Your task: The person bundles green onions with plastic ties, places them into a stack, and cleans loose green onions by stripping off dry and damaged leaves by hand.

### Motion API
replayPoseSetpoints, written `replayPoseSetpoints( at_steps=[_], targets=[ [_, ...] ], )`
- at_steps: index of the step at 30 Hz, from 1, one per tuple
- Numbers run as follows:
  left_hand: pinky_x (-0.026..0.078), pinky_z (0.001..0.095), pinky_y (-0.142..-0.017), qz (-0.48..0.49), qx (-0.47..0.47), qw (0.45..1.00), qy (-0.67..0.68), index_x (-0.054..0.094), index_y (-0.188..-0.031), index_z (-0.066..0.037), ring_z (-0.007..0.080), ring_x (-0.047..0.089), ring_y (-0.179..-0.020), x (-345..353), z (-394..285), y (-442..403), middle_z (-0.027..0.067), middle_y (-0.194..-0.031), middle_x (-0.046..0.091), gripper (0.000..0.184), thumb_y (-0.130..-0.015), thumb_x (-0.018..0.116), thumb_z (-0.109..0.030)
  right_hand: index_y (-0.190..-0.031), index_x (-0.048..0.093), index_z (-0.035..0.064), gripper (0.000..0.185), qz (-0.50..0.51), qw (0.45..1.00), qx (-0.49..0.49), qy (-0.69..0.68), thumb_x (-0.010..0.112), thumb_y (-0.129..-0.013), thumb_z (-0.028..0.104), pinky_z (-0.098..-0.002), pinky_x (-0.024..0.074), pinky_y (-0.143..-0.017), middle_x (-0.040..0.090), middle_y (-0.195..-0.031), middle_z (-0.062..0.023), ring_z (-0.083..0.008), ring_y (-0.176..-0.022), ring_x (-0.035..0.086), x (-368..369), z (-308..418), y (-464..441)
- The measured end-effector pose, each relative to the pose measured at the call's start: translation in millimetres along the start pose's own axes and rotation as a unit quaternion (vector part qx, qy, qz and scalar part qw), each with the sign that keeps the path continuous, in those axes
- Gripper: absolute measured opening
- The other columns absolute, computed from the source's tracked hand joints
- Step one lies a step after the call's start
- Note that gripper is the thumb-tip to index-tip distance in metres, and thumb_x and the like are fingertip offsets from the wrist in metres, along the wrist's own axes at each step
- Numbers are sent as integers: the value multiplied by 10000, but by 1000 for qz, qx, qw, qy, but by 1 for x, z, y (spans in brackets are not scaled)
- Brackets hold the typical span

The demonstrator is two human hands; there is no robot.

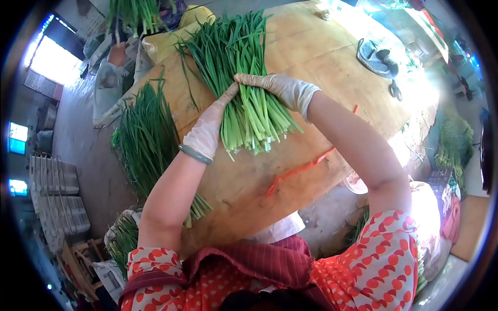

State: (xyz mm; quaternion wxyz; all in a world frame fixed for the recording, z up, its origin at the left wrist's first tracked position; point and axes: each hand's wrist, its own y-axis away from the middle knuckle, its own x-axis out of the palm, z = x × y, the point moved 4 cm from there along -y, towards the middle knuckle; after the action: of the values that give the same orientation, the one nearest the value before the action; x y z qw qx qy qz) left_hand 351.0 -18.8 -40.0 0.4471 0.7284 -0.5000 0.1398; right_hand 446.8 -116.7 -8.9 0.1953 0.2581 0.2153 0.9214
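A thick bunch of garlic chives (257, 116) lies on the brown-covered table (311, 46), its cut pale stems toward me and its dark leaves pointing away. My left hand (212, 122), in a thin whitish glove with a bangle at the wrist, grips the bunch from the left. From the right, my gloved right hand (290, 92) closes on the same bunch. Both thumbs meet on top of the stems; the other fingers are mostly hidden. Left of my left forearm rests another pile of chives (148, 135), partly covered by that arm.
A red tie strip (301, 170) lies on the table before me. Scissors (395, 90) and a grey looped item (374, 57) are at the far right. Another person's arm (116, 54) shows at the upper left, near hanging greens (136, 15). Stacked crates (59, 199) stand left.
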Motion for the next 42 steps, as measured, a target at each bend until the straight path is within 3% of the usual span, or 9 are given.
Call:
replayPoseSetpoints(
  at_steps=[4,14,20,22,26,34,37,39,42],
  targets=[
    [476,349,-878,37,65,997,-12,519,-1185,-61,203,575,-989,-3,-3,12,77,-1118,586,461,-795,681,-245,-1033,576,21,520,25,997,-58,35,747,-706,388,-284,525,-711,643,-910,-78,-152,-777,625,7,1,6],
    [484,284,-821,146,339,907,-203,533,-1123,-49,149,587,-922,48,-63,35,49,-1039,612,500,-677,760,-43,-1260,390,4,750,-46,864,-454,212,805,-656,162,-301,463,-880,589,-1093,-88,-163,-996,567,14,63,57],
    [484,308,-854,161,298,905,-257,512,-1153,-71,164,571,-969,35,-60,18,38,-1068,591,600,-621,767,39,-1131,529,15,603,-63,838,-465,278,819,-627,178,-301,481,-833,607,-1065,-68,-143,-964,572,-6,53,50],
    [480,311,-870,154,317,894,-277,523,-1138,-69,157,568,-971,33,-45,9,36,-1062,593,600,-607,782,32,-1189,493,26,714,-37,920,-263,290,844,-590,192,-318,460,-867,603,-1065,-96,-195,-992,551,-14,26,32],
    [482,287,-825,154,313,872,-342,556,-1079,-42,137,563,-952,34,-39,-7,42,-1049,599,484,-646,766,8,-1116,563,31,592,-63,895,-365,250,818,-627,247,-320,468,-822,626,-1021,-82,-184,-943,563,-38,12,13],
    [485,310,-805,161,253,947,-117,591,-988,-27,157,589,-880,63,-44,-5,49,-938,624,250,-819,647,-203,-1128,526,-6,627,-76,839,-462,277,799,-658,306,-289,460,-820,630,-945,-69,-132,-834,582,-11,75,38],
    [473,324,-848,137,241,960,-40,552,-1064,-27,183,583,-924,81,-49,2,70,-1005,613,325,-862,588,-279,-1098,550,6,586,-29,894,-280,349,765,-686,363,-286,493,-786,647,-911,-80,-146,-811,612,18,99,73],
    [455,353,-892,115,162,977,83,531,-1115,-50,216,563,-992,86,-46,6,88,-1099,584,363,-908,491,-345,-1067,573,32,518,-50,979,-21,195,722,-726,392,-298,531,-735,660,-891,-79,-162,-781,637,29,90,72],
    [411,415,-962,130,119,978,115,476,-1204,-80,270,524,-1078,49,-11,-18,112,-1201,531,437,-941,360,-409,-1088,565,67,475,62,991,35,111,701,-753,375,-320,551,-702,660,-921,-70,-171,-772,646,3,49,19]
  ],
)
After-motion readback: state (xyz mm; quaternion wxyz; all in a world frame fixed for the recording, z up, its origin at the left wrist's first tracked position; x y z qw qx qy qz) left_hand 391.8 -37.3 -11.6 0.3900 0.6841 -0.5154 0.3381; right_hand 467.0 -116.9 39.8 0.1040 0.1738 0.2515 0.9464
